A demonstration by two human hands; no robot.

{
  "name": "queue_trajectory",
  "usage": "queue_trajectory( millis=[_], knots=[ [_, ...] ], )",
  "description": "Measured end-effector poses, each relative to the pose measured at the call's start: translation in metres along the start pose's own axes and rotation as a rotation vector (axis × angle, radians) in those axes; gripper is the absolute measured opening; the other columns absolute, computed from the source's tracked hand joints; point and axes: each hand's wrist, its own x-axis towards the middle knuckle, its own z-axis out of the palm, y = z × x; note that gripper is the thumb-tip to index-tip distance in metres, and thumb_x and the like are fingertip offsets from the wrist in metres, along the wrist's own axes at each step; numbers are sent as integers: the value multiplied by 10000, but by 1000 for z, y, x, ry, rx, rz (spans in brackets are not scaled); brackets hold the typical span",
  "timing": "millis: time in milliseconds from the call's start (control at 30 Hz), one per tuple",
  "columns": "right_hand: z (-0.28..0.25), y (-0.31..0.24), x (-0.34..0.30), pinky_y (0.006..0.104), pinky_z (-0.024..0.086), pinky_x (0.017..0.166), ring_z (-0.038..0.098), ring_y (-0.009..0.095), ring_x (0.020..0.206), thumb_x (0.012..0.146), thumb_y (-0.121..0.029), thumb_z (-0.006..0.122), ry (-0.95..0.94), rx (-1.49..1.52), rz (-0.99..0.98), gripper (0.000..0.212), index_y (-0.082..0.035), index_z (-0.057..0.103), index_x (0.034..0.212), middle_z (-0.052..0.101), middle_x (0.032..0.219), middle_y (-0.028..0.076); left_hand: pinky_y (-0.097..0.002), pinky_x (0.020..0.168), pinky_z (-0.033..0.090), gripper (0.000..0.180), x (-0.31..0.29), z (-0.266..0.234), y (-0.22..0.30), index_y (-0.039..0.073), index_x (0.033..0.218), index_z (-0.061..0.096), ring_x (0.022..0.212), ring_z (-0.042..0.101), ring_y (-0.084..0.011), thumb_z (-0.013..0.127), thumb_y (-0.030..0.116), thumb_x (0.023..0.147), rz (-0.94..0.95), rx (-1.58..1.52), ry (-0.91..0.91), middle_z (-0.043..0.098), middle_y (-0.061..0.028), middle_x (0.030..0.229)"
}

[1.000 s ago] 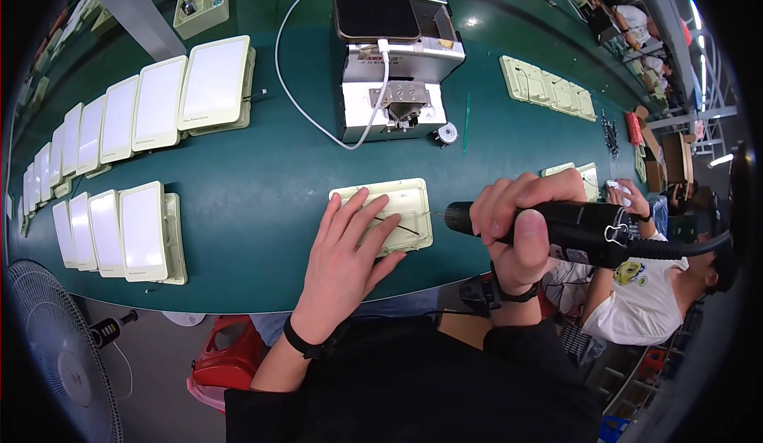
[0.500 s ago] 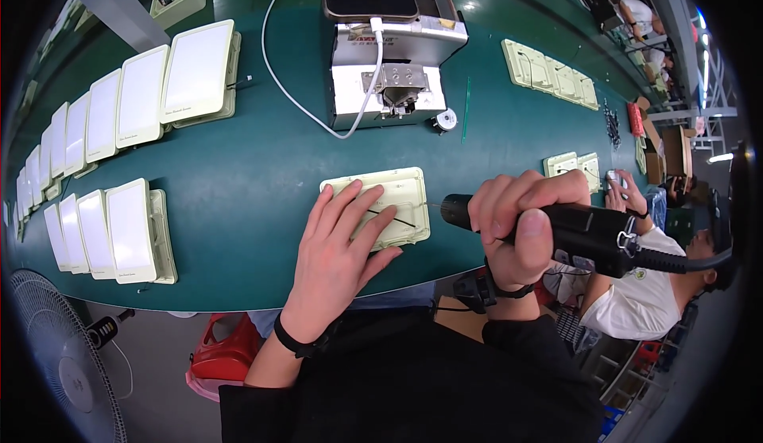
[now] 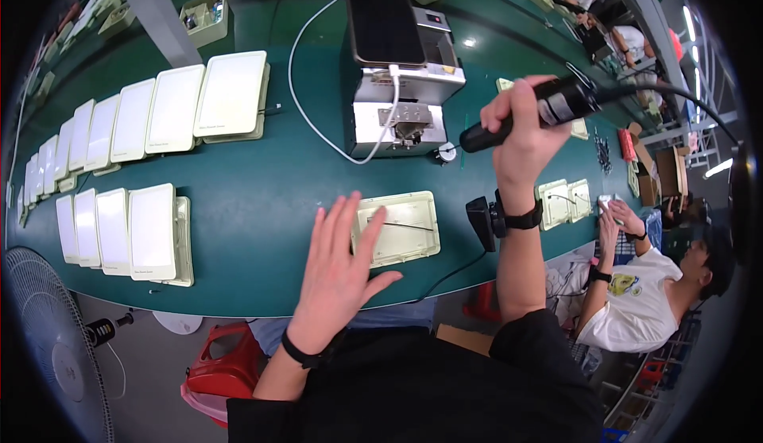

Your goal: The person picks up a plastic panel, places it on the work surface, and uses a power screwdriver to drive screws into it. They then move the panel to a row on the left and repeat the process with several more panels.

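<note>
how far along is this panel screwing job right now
Done, it seems: two rows of white panels stacked at the left. In hand: the left hand steadies an open cream tray, while the right hand holds the black electric screwdriver raised beside the metal feeder box. Left: that tray has no cover.

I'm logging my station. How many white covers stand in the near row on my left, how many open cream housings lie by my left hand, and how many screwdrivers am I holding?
White covers: 4
Open cream housing: 1
Electric screwdriver: 1
Total: 6
</note>
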Motion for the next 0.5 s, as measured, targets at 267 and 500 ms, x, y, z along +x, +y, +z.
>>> queue_trajectory(
  millis=[267,500],
  knots=[
    [-5,4,8,339,448,510,504,163,511,1004,-66,634,29,72,-30,91,-32,549,1003,535,667,81,-526,1221,354,918,1,-14,-34,5,1556,388,1414,498,-382,862,267,815,-6,-126,-42,529,-173,1525],
    [-2,1,8,340,451,514,511,163,525,1004,-70,630,44,84,-5,90,-37,547,1002,538,671,83,-519,1218,356,888,0,-9,-34,15,1535,417,1399,519,-358,860,298,818,4,-59,-24,553,-153,1505]
  ],
)
